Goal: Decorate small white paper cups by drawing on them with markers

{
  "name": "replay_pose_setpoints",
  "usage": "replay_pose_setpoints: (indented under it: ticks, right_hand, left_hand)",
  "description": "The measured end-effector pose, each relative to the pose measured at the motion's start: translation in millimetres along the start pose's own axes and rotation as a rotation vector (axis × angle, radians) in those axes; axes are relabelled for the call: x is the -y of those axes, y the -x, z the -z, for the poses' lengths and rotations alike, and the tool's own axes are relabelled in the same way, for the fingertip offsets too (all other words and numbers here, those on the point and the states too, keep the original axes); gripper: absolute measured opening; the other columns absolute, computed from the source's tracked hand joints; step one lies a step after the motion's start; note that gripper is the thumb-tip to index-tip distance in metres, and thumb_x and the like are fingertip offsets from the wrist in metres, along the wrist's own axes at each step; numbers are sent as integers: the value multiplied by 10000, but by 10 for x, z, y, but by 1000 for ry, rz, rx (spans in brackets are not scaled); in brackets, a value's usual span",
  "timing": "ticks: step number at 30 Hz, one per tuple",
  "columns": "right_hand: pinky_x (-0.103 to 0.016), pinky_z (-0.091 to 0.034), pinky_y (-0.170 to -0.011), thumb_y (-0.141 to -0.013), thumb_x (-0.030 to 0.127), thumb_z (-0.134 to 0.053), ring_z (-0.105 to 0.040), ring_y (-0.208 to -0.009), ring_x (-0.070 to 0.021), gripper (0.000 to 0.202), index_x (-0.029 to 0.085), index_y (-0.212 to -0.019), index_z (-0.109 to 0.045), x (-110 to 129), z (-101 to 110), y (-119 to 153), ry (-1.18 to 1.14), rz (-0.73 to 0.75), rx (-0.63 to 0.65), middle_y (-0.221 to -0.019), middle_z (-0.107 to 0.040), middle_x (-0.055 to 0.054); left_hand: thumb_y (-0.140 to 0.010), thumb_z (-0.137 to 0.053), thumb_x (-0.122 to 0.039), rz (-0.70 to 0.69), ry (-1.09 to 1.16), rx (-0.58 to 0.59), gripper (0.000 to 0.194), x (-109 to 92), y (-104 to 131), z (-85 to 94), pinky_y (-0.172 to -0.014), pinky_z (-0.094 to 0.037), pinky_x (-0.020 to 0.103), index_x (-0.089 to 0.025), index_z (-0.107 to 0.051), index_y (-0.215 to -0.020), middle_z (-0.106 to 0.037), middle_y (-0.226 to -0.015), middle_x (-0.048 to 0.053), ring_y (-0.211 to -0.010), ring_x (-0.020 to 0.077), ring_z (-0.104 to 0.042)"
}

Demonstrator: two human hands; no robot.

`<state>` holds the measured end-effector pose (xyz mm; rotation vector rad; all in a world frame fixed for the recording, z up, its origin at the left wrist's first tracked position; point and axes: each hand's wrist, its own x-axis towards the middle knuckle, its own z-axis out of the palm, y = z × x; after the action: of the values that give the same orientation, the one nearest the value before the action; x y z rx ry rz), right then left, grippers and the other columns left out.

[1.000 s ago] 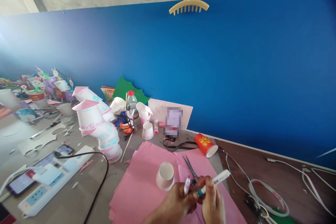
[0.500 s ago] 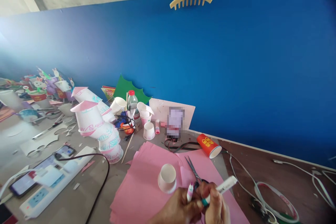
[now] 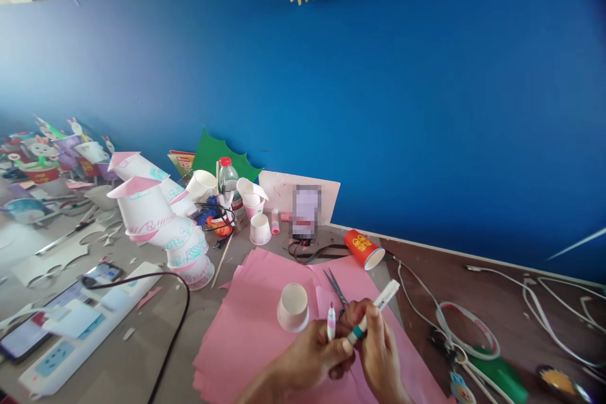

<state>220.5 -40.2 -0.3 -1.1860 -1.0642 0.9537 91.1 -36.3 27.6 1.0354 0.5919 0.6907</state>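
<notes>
My left hand [image 3: 315, 353] is closed round a white marker with a pink tip [image 3: 331, 323], which stands upright between the fingers. In my right hand [image 3: 379, 344] is a white marker with a teal band [image 3: 388, 293], slanting up to the right; its lower end meets the left fingertips. Both hands are over pink paper sheets [image 3: 241, 315]. Just beyond the left hand a white paper cup [image 3: 293, 308] rests on the paper. Scissors [image 3: 336, 285] lie behind the hands, their handles partly hidden by the right hand.
A red cup [image 3: 363, 250] lies on its side behind the paper. Stacked decorated cups [image 3: 187, 246], a bottle [image 3: 228, 180] and a power strip [image 3: 52, 360] are on the left. Cables [image 3: 466, 328] and a green object [image 3: 502, 375] lie on the right. A blue partition [image 3: 402, 107] rises behind.
The view has shifted, so the scene sits further left and slightly higher. Both hands still hold their markers, and more of the green object at the right shows.
</notes>
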Motion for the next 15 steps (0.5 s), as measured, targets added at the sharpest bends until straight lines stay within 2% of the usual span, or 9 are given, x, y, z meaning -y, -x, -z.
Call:
replay_pose_setpoints:
  ticks: [2,5,10,15]
  right_hand:
    - [-239,-384,-423,-891,708,-359,-386,-451,-124,564,244,-573,-406,4,7,-15,-2,-26,10,-517,-374,54]
    - [-236,-351,-382,-871,731,-368,-367,-427,-120,571,244,-577,-420,14,6,-31,16,-35,14,-516,-373,56]
    - [-243,-349,-377,-859,748,-369,-383,-401,-123,581,246,-572,-430,10,9,-41,73,-1,-24,-483,-386,56]
    - [-250,-394,-414,-937,655,-304,-433,-422,-135,555,245,-588,-438,-20,-1,-5,162,127,-88,-503,-456,33]
  left_hand:
    - [-663,-682,-699,61,-42,24,579,26,-7,56,-451,-234,242,-128,-584,-658,-491,-512,-26,-433,64,-425]
    - [-626,-750,-639,108,38,-61,548,95,-37,106,-424,-234,233,-114,-625,-726,-558,-565,-10,-403,55,-433]
    - [-635,-724,-664,26,54,-144,561,183,-76,32,-399,-172,242,-112,-628,-677,-510,-506,-29,-356,33,-320]
    - [-733,-663,-629,-72,-142,-237,525,117,-37,-88,-468,-191,256,-146,-538,-566,-422,-507,-37,-452,57,-310]
